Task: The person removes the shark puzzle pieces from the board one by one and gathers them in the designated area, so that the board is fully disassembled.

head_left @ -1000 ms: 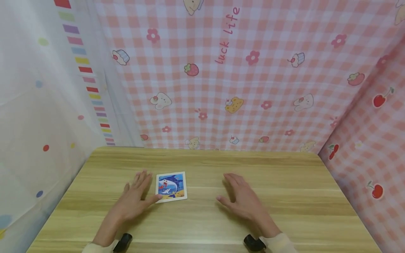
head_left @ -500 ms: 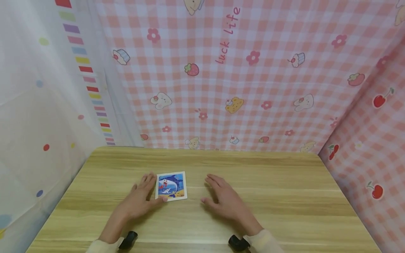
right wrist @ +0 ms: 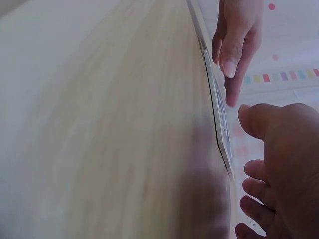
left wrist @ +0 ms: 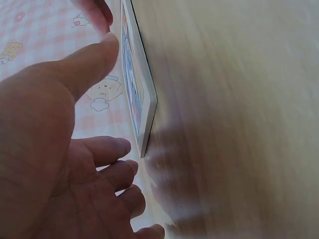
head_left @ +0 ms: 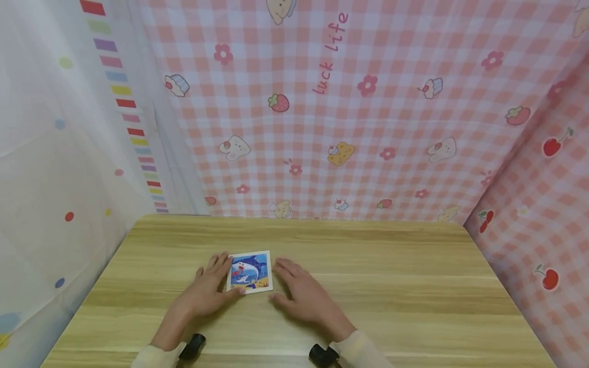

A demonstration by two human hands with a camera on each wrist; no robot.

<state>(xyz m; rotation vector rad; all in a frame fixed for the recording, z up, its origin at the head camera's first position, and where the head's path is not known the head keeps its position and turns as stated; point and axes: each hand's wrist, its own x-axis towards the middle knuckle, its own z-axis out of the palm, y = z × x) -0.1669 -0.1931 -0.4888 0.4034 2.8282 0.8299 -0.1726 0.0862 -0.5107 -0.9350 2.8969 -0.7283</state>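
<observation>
A flat square picture puzzle [head_left: 252, 272] with a white border and a blue shark picture lies on the wooden table [head_left: 395, 296], left of the middle. My left hand [head_left: 207, 289] is at its left side, fingers extended, the thumb over the near edge. Close by the puzzle's right edge is my right hand [head_left: 303, 296], its fingers relaxed and thumb apart from them. In the left wrist view the puzzle [left wrist: 144, 94] shows as a thin board beside the left fingers; whether they touch it I cannot tell. The right wrist view shows its thin edge [right wrist: 218, 114] near the right thumb.
A pink checked cloth [head_left: 349, 122] hangs behind the table's far edge. White dotted cloth [head_left: 60, 168] covers the left side, and cherry-print cloth [head_left: 543, 204] the right. Black wrist bands [head_left: 192, 347] sit at both sleeves. Bare tabletop extends to the right of the right hand.
My right hand has moved left across the table up to the puzzle's right side. My left hand has shifted slightly right, closer to the puzzle. The puzzle stays in place.
</observation>
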